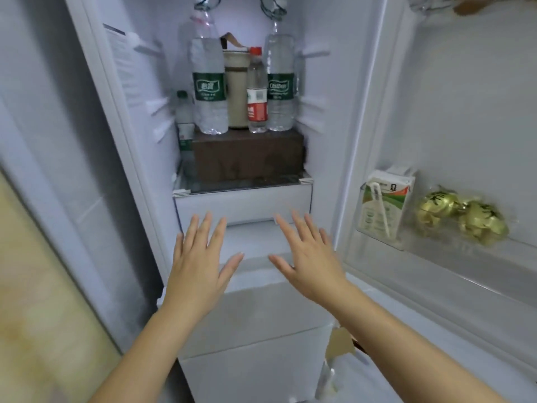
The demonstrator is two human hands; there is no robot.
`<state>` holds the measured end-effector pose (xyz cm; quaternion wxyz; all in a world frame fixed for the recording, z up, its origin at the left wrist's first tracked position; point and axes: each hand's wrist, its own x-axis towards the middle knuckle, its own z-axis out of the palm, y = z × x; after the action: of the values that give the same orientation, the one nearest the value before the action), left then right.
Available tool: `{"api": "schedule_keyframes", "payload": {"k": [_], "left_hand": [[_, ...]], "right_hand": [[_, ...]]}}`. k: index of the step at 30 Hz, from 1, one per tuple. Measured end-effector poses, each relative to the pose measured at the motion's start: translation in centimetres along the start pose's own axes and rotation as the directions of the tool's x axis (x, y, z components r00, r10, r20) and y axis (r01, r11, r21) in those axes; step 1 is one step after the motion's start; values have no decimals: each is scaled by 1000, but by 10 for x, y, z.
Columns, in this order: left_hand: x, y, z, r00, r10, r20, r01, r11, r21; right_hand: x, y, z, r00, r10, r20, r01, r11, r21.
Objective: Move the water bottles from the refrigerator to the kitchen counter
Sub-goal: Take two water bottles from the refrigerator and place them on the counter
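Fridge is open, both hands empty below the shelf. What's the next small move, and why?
Probably lift the right hand to the large green-labelled bottle on the right and grip its body. Both it and the left hand are open, holding nothing, well below it; that bottle stands upright on the brown box, on the right hand's side, unobstructed.

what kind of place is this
Probably a home kitchen, at an open refrigerator: water bottles stand inside and a drink carton sits in the door shelf.
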<state>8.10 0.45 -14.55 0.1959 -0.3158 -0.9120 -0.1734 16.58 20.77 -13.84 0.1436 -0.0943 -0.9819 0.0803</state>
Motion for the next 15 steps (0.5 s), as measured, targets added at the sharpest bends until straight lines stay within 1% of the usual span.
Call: {"api": "schedule_keyframes", "payload": {"k": [5,9,15], "left_hand": [[60,-24,-10,996,-86,-3,86,992,95],[116,-43,-6,991,-136,-9,135,968,213],[200,-63,-2,989,-134,-71,148,947,285]], "right_hand": [[87,-16,11,998,-61,-24,62,998,23],[154,-22,14,996,-78,-49,79,997,15],[241,-24,2,990,-101,-95,98,995,-31]]}}
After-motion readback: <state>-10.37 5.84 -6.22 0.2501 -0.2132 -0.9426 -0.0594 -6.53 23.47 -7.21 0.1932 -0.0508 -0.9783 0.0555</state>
